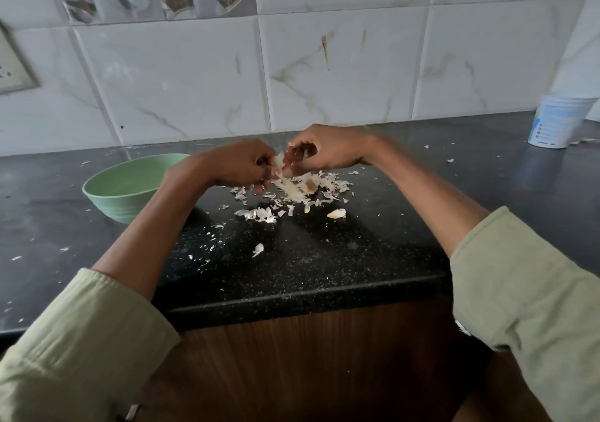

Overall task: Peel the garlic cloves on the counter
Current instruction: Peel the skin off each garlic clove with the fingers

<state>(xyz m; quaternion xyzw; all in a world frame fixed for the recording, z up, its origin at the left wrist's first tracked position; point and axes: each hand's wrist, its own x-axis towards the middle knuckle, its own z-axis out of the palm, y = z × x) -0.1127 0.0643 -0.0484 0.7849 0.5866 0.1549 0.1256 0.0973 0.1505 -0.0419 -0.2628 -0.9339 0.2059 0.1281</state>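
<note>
Mid-peel at the desk: left hand and right hand both pinching one garlic clove. Heap of papery skins already shed; one clove seemingly left, contents of green bowl hidden.

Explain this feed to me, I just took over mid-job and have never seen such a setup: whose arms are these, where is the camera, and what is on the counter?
There is no machine here: a person wears one camera on the head, looking forward and down at their own bare hands. The left hand and right hand meet above the black counter, both pinching a garlic clove and pulling at its papery skin. Below them lies a pile of peels. One loose clove sits nearer the person. A green bowl stands to the left and a white cup at far right. What the bowl holds cannot be seen.
</note>
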